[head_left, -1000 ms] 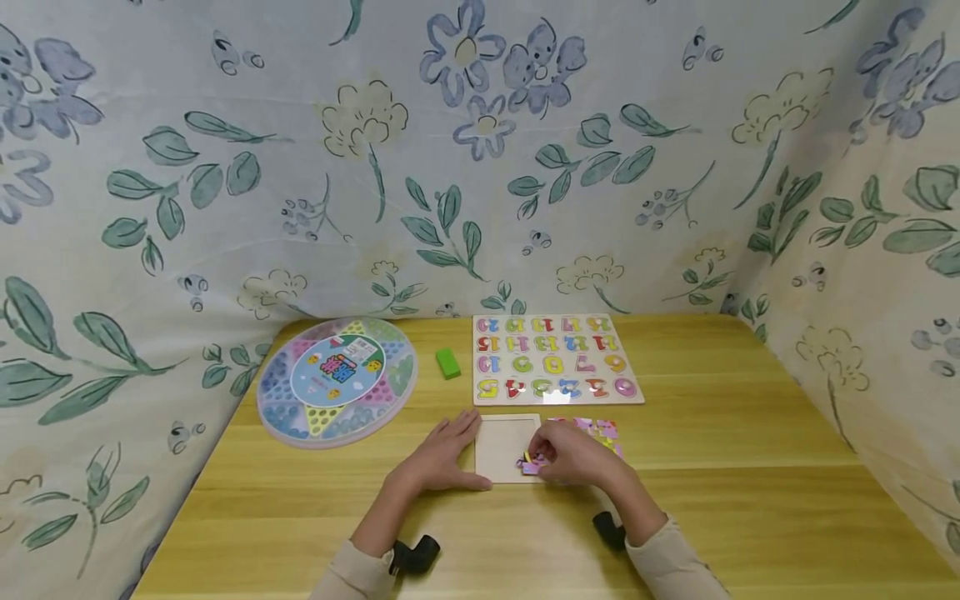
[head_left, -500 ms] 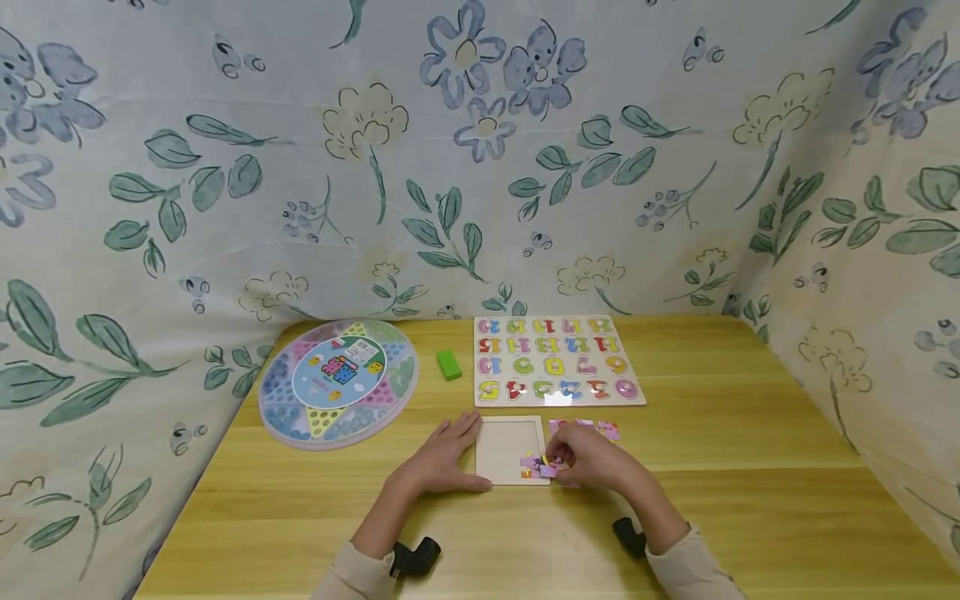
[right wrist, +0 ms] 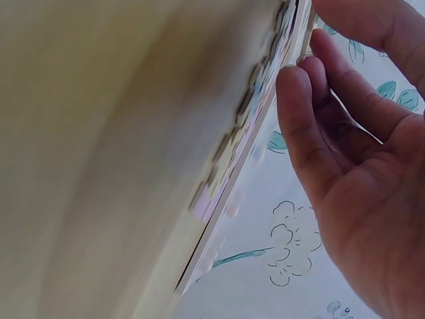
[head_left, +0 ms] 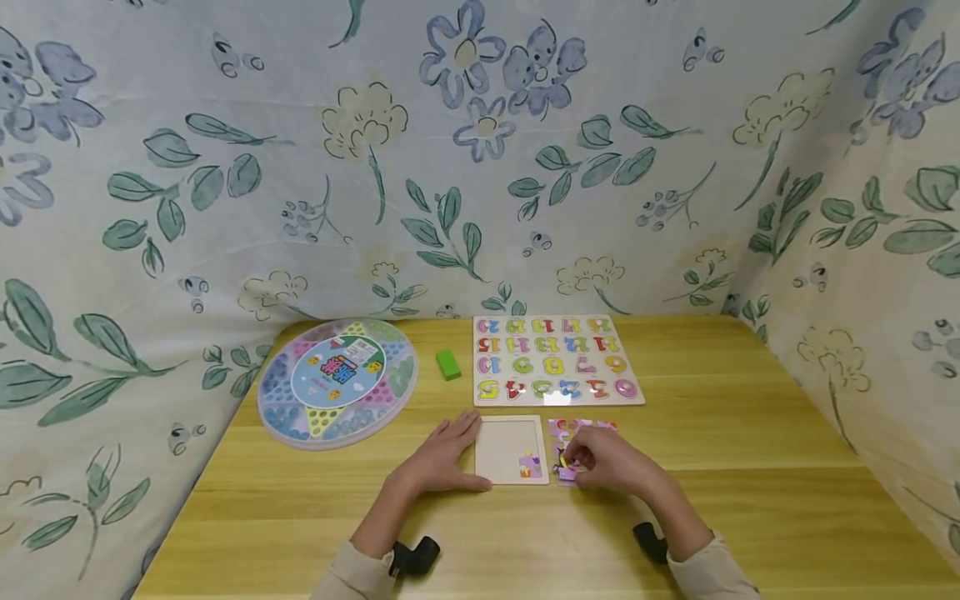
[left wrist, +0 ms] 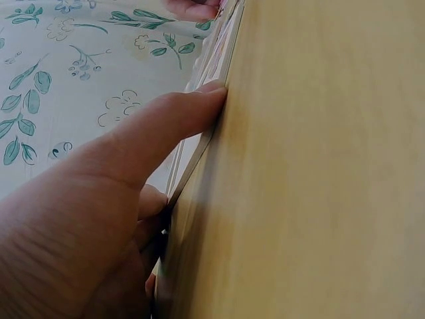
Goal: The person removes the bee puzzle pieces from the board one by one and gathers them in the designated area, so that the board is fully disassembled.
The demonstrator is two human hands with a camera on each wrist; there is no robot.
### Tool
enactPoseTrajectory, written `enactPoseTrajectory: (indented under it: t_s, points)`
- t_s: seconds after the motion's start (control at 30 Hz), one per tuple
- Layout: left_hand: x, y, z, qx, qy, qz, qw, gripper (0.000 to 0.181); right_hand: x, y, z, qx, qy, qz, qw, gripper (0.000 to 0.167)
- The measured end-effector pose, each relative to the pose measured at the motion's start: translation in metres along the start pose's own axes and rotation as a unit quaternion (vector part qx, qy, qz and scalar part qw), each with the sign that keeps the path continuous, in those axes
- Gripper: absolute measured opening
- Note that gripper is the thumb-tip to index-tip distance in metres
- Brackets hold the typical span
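A square wooden tray [head_left: 506, 442] lies in front of the person, with pink and purple puzzle pieces [head_left: 530, 467] at its lower right corner. The left hand [head_left: 444, 457] rests at the tray's left side, fingers straight; in the left wrist view its thumb touches the tray's edge. The right hand [head_left: 611, 460] is right of the tray, pinching a small pink and yellow piece [head_left: 566, 469] over the assembled picture puzzle [head_left: 558, 427], partly covered by that hand. The right wrist view shows the right hand [right wrist: 362, 113] with bent fingers; the piece is hidden there.
Behind the tray lies a number board [head_left: 558, 360] with colourful numerals. A green block [head_left: 448, 364] is left of it, and a round game board [head_left: 337, 383] lies farther left. Floral cloth [head_left: 480, 167] hangs behind the wooden table [head_left: 750, 467].
The right hand has moved rightward from over the tray to the puzzle beside it, the pink and yellow piece moving along. Other pieces in the tray's corner are now uncovered. The left hand has stayed still.
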State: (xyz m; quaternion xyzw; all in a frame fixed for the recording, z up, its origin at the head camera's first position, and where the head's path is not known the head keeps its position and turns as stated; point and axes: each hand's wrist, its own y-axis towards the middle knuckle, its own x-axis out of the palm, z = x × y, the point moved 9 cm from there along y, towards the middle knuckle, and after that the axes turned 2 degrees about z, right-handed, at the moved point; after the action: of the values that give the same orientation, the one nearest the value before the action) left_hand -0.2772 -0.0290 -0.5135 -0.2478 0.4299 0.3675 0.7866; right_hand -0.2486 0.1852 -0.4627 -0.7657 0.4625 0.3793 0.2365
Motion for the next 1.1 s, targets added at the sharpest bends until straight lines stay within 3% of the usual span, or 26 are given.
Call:
enactPoseTrajectory:
  t_s: [0.17,0.8,1.1]
  points:
    - [-0.001,0.0,0.001,0.003,-0.006,0.002,1.0,0.108,-0.004,-0.005,0.005,-0.014,-0.021,0.007,0.9997,0.021]
    - [-0.002,-0.001,0.001,-0.009,-0.016,0.001,0.9998,0.108,-0.009,-0.021,0.022,0.024,-0.004,-0.008,0.9997,0.023]
    - [0.0,0.0,0.0,-0.01,-0.007,0.001,0.9999,0.109,-0.008,-0.021,0.019,0.0,-0.004,-0.008,1.0,0.022]
